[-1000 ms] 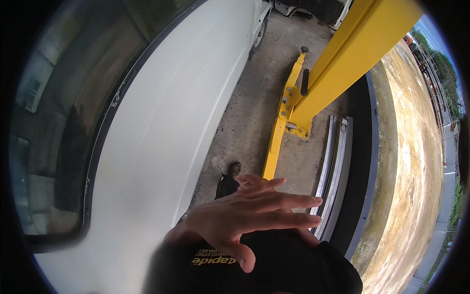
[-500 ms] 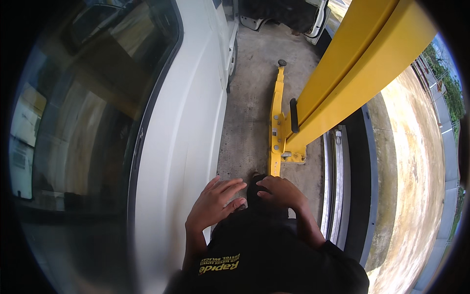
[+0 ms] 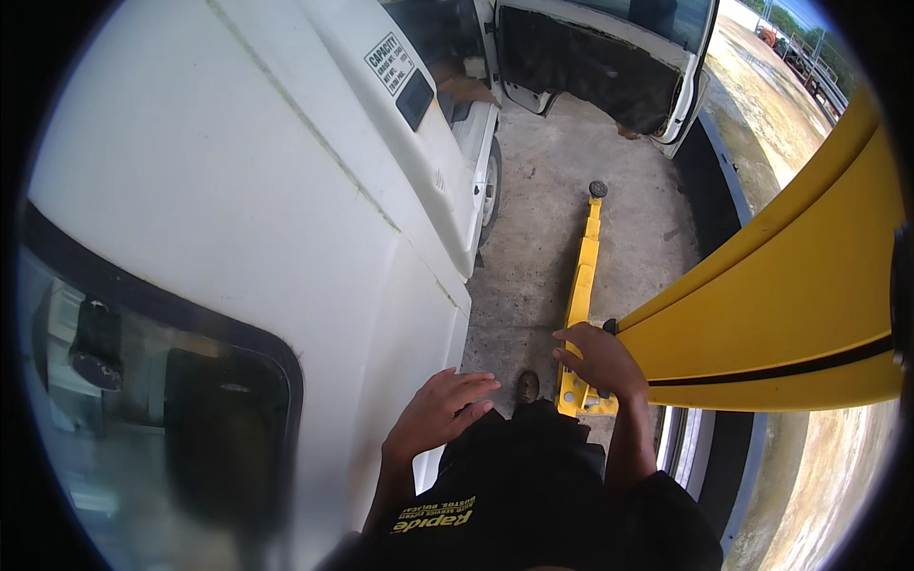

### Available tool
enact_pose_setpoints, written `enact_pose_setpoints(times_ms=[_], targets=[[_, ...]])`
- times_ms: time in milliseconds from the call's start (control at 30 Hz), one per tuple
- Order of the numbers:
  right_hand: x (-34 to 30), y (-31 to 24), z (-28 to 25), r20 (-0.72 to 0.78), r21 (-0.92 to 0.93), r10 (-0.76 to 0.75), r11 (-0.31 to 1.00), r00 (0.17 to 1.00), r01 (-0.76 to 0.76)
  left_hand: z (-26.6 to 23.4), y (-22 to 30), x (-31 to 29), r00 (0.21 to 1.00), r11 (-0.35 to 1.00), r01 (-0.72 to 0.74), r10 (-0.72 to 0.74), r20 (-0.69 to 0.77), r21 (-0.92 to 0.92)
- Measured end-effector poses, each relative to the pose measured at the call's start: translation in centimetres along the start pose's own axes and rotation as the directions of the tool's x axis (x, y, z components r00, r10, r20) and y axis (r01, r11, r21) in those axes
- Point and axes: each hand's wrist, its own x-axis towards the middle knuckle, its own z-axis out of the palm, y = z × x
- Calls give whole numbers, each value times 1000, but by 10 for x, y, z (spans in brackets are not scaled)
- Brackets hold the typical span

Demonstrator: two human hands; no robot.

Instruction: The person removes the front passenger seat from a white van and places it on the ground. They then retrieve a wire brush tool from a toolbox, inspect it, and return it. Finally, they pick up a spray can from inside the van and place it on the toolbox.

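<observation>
My left hand (image 3: 440, 411) hovers beside the lower side of a white van (image 3: 333, 171), fingers outstretched and nothing in them. My right hand (image 3: 602, 360) is held over the near end of a yellow lift arm (image 3: 582, 281), its fingers loosely bent and apart, holding nothing. I cannot tell whether it touches the lift's thick yellow post (image 3: 771, 314), which rises just to its right. The lift arm lies low along the concrete floor and ends in a round dark pad (image 3: 598, 188). One of my shoes (image 3: 527, 385) shows on the floor between my hands.
Ahead, the van's front door (image 3: 590, 71) stands open across the way, its inner side dark. A front wheel (image 3: 491, 190) shows under the van. Concrete floor (image 3: 519, 285) runs between van and lift. On the right, a dark ledge (image 3: 709, 181) borders sunlit ground.
I have moved forward along the van, and the open door and lift pad are nearer. The post now stands right beside me. My hands have spread further apart.
</observation>
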Motion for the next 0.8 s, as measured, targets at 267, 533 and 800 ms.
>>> enact_pose_setpoints(times_ms=[267,533,800], targets=[[179,0,-105,5,103,-120,988,993,119,-52,-65,142,993,993,115,-115,26,-17],[364,20,-179,160,-54,-134,988,978,144,-107,-123,322,986,982,13,-44,-163,-186],[498,38,-261,66,-4,-82,997,994,82,-143,-178,432,943,829,88,-248,-221,-552]])
